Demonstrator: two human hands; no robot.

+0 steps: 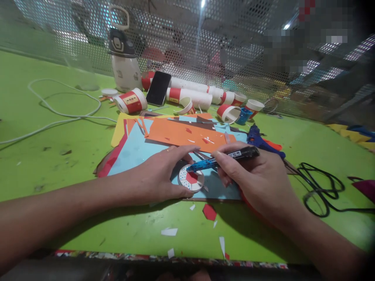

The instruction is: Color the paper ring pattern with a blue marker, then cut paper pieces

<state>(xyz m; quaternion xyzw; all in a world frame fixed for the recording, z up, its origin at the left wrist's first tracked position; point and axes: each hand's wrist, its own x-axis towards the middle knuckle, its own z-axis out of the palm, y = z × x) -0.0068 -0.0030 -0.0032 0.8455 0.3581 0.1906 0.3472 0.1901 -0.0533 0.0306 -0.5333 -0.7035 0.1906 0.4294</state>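
A small round white disc [183, 182] with a red hexagon in its middle and blue dots in some of its sections lies on light blue paper [143, 145]. My left hand [158, 173] curves around its left side, thumb at the near edge and fingers at the far edge, gripping it. Pinched in my right hand [252, 175] is a blue paint marker [209, 163] with a black rear end. Its tip touches or hovers just above the disc's upper part. Orange paper [187, 134] lies just beyond the disc.
Several red-and-white paper cups [132, 100], a phone [159, 88] and a bottle [124, 64] stand or lie at the back. To the right are a blue glue gun [260, 140] and a black cable [319, 187]. Paper scraps and a red hexagon [209, 212] lie in front.
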